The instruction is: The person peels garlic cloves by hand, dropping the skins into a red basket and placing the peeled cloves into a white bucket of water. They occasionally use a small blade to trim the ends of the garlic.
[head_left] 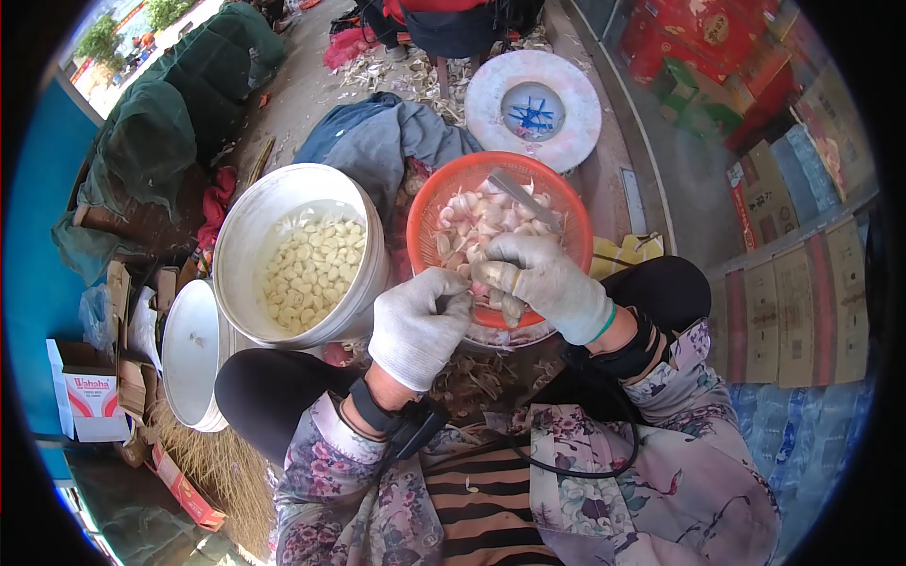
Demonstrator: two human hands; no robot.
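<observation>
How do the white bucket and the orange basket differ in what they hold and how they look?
The bucket is white; the basket is orange.
The bucket holds pale, peeled garlic cloves in liquid; the basket holds garlic cloves with pinkish skins.
A metal tool lies across the basket's garlic; none shows in the bucket.
Both are round, open-topped and hold garlic.
</observation>
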